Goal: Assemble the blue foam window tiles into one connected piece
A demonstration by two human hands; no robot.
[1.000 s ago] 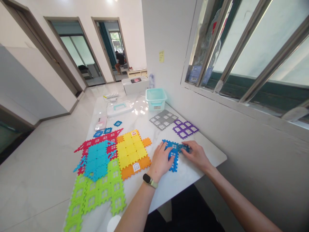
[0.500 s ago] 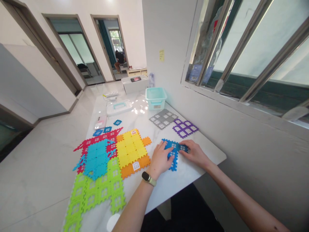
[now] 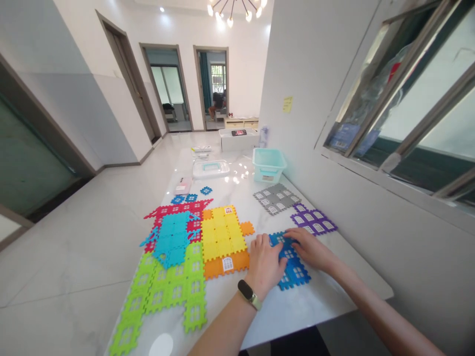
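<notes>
Both my hands rest on a dark blue patch of interlocking window tiles (image 3: 293,269) near the right edge of the white table (image 3: 297,311). My left hand (image 3: 265,264), with a watch on its wrist, lies flat with fingers stretched over the patch's left side. My right hand (image 3: 309,247) presses its fingers down on the patch's upper part. To the left lie a yellow and orange tile sheet (image 3: 222,240), a light blue sheet (image 3: 172,242), a red sheet (image 3: 178,210) and a lime green sheet (image 3: 166,289).
A purple tile patch (image 3: 314,221) and a grey one (image 3: 276,199) lie beyond my hands by the wall. Further back stand a teal bin (image 3: 268,164), a clear lidded box (image 3: 211,168) and a white box (image 3: 238,139). Loose blue tiles (image 3: 185,198) and a phone (image 3: 183,186) lie mid-table.
My head has lifted and turned left, so the table sits lower and further right in view. Both hands stay pressed on the dark blue patch, whose tiles now form a more compact block.
</notes>
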